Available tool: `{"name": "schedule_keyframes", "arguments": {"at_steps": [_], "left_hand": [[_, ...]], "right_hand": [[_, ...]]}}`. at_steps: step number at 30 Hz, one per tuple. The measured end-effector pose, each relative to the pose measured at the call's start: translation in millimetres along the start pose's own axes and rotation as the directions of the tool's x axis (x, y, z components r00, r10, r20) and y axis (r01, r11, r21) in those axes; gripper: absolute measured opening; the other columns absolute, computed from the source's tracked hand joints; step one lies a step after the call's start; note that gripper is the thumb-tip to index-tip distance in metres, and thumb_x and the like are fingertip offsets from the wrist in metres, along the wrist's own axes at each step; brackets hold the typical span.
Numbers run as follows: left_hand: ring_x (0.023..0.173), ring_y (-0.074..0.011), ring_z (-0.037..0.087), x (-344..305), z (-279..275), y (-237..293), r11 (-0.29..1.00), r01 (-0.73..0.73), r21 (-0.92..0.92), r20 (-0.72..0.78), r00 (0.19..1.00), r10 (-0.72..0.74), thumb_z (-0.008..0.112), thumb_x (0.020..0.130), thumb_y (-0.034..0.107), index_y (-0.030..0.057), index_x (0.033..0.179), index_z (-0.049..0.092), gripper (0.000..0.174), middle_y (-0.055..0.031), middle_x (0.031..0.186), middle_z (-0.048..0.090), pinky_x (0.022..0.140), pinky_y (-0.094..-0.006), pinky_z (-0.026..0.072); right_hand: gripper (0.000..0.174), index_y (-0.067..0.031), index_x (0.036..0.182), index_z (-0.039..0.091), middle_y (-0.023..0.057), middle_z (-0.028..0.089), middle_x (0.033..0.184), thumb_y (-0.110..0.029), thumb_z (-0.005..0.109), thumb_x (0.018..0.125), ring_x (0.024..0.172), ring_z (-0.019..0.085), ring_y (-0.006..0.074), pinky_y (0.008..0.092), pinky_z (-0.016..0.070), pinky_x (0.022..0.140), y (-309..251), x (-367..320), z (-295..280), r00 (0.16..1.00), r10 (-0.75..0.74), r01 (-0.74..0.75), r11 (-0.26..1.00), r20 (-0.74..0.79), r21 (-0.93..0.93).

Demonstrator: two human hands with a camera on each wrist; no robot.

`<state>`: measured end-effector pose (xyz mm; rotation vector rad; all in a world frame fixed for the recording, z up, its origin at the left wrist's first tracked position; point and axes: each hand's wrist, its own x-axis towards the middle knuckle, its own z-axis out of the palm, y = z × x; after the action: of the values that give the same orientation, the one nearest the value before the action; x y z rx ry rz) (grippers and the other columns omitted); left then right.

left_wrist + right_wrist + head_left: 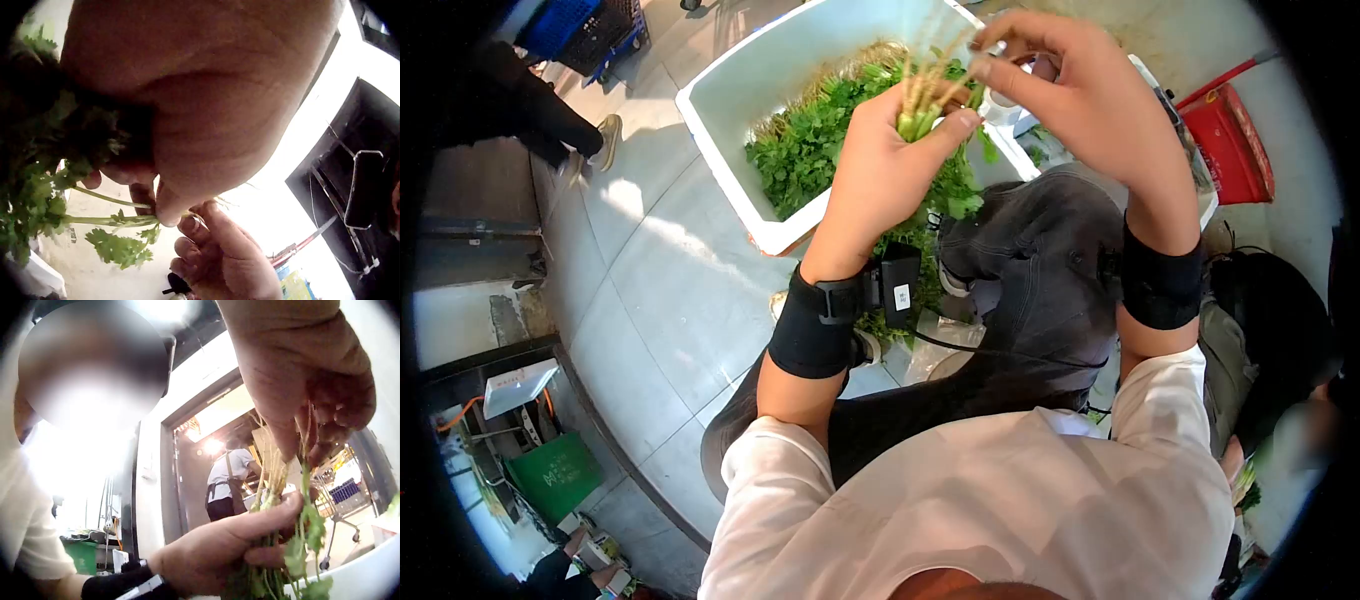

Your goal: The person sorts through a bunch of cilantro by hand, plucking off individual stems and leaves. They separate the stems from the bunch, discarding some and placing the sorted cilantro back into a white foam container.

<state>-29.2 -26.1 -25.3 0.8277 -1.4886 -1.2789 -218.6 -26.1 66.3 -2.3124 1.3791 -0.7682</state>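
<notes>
The left hand (885, 165) grips a bunch of leafy green herbs by the stems (917, 118), with the pale roots sticking up past the thumb. Close above it, the right hand (1065, 95) pinches thin roots between thumb and fingers. In the right wrist view the right hand (306, 381) holds the root end of a stem (305, 481), beside the bunch in the left hand (228, 547). Leaves (119, 247) hang from the stems in the left wrist view, where the left thumb presses the stems near the right fingertips (197, 219).
A white bin (730, 190) holding more herbs (800, 160) stands in front of the knees. Loose greens and a plastic bag (945, 340) lie beneath the left arm. A red dustpan (1225, 145) is at the right. Another person's shoe (607, 143) shows at the upper left.
</notes>
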Motion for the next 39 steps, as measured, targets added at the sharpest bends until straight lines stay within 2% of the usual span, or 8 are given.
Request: {"name": "schedule_keyframes", "arguments": {"at_steps": [2,7,11,13,17,26,31,39], "left_hand": [[0.079,-0.0083,0.061,-3.9,-5.1,1.8,0.958,0.178,-0.223,-0.070,0.978,-0.198,0.073,0.095,0.018,0.0004,0.112,0.067,0.025,-0.0022,0.097,0.071,0.073,-0.0249,0.0503],[0.063,-0.0047,0.037,-2.9,-9.2,-13.9,0.867,0.187,-0.461,-0.203,0.929,-0.308,0.066,0.099,0.020,0.0006,0.116,0.062,0.026,0.0063,0.077,0.049,0.064,-0.0221,0.0376],[0.063,-0.0041,0.038,-4.4,-12.9,-20.4,0.869,0.196,-0.455,-0.154,0.943,-0.293,0.065,0.100,0.024,0.0047,0.114,0.062,0.024,0.0080,0.071,0.047,0.062,-0.0217,0.0329],[0.072,-0.0063,0.054,-3.5,-14.3,-23.6,0.822,0.171,-0.543,-0.124,0.952,-0.280,0.073,0.095,0.021,0.0029,0.119,0.062,0.031,-0.0001,0.093,0.065,0.065,-0.0229,0.0451],[0.067,-0.0048,0.050,0.9,-11.7,-20.3,0.842,0.156,-0.517,-0.147,0.952,-0.267,0.072,0.096,0.022,0.0035,0.118,0.063,0.030,0.0013,0.088,0.064,0.063,-0.0218,0.0425],[0.066,-0.0049,0.048,6.2,-10.5,-21.6,0.871,0.095,-0.482,-0.149,0.971,-0.189,0.069,0.098,0.023,0.0030,0.117,0.065,0.027,0.0013,0.086,0.064,0.064,-0.0220,0.0438],[0.067,-0.0049,0.051,6.2,-9.1,-18.4,0.863,0.120,-0.490,-0.124,0.971,-0.205,0.069,0.098,0.021,0.0033,0.117,0.064,0.026,0.0009,0.086,0.065,0.064,-0.0215,0.0438],[0.068,-0.0046,0.052,4.0,-9.9,-11.4,0.909,0.089,-0.408,-0.166,0.972,-0.169,0.070,0.098,0.022,0.0024,0.117,0.063,0.028,0.0012,0.087,0.066,0.059,-0.0200,0.0418]], "right_hand": [[0.028,-0.0013,0.119,0.068,0.0065,0.068,0.092,-0.022,0.063,0.101,0.073,0.056,0.0088,0.0271,0.0482,0.068,5.2,7.1,11.7,0.998,0.007,0.000,0.994,-0.062,0.111],[0.030,-0.0035,0.126,0.066,0.0050,0.070,0.106,-0.020,0.064,0.101,0.084,0.062,0.0101,0.0272,0.0518,0.079,28.9,12.5,31.6,0.992,0.121,-0.093,0.890,-0.035,0.446],[0.030,-0.0025,0.124,0.067,0.0059,0.070,0.112,-0.014,0.069,0.096,0.104,0.068,0.0166,0.0305,0.0538,0.091,24.0,9.8,38.2,0.983,-0.020,-0.048,0.932,0.184,0.359],[0.024,-0.0006,0.110,0.070,0.0038,0.070,0.095,-0.015,0.075,0.091,0.086,0.064,0.0111,0.0297,0.0531,0.075,25.9,9.7,45.8,0.996,-0.072,0.056,0.956,0.046,0.289],[0.021,-0.0020,0.110,0.073,0.0045,0.071,0.103,-0.008,0.074,0.090,0.092,0.065,0.0137,0.0298,0.0521,0.081,19.5,9.3,36.6,0.994,0.033,-0.055,0.973,0.101,0.223],[0.012,-0.0004,0.102,0.072,0.0053,0.067,0.092,-0.006,0.071,0.091,0.083,0.060,0.0134,0.0276,0.0463,0.075,18.7,12.0,35.2,0.997,-0.072,0.076,0.987,-0.036,0.139],[0.012,0.0004,0.101,0.062,0.0166,0.060,0.087,-0.004,0.063,0.090,0.083,0.059,0.0332,0.0380,0.0471,0.075,13.1,13.9,30.6,0.997,-0.067,0.074,0.982,-0.045,0.174],[0.018,0.0011,0.102,0.064,0.0187,0.063,0.090,-0.008,0.069,0.087,0.085,0.063,0.0344,0.0385,0.0495,0.074,12.6,16.7,29.7,0.982,-0.184,0.182,0.981,0.031,0.063]]}}
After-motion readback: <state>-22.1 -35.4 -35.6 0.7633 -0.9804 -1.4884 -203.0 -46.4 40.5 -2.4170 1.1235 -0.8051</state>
